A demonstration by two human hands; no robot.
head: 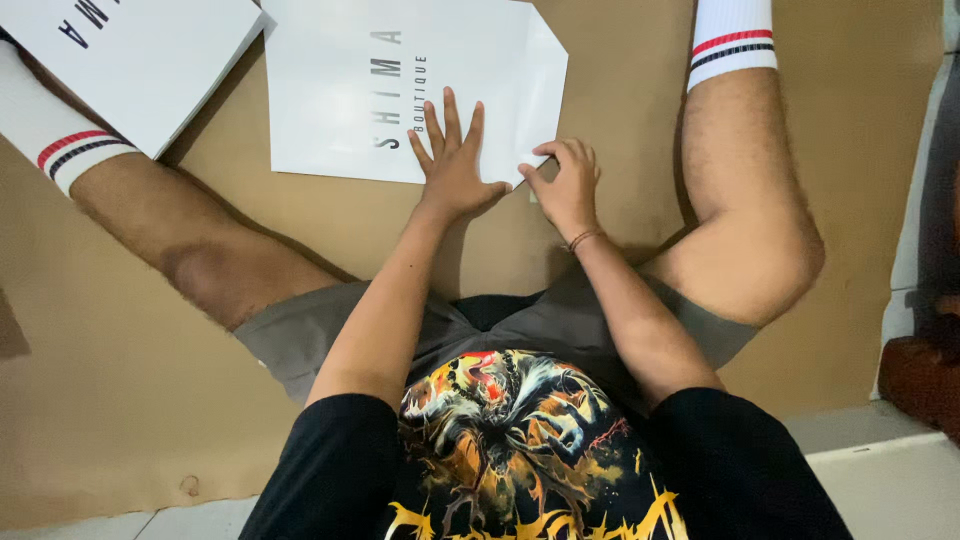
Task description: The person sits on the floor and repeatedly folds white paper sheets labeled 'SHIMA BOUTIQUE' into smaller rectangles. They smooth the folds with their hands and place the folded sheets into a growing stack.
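- While our left hand presses flat, fingers spread wide, on the white paper bag lying on the brown cardboard, we seem mid-fold.
- Our right hand, fingers curled narrow, pinches the bag's near corner.
- Creasing next likely needs firm, even pressure.
- A second white bag lies just beside.

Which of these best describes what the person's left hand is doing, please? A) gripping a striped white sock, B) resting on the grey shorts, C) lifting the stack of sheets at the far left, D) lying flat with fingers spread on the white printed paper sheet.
D: the left hand lies palm down, fingers spread, on the white printed paper sheet, while the right hand pinches its near corner.
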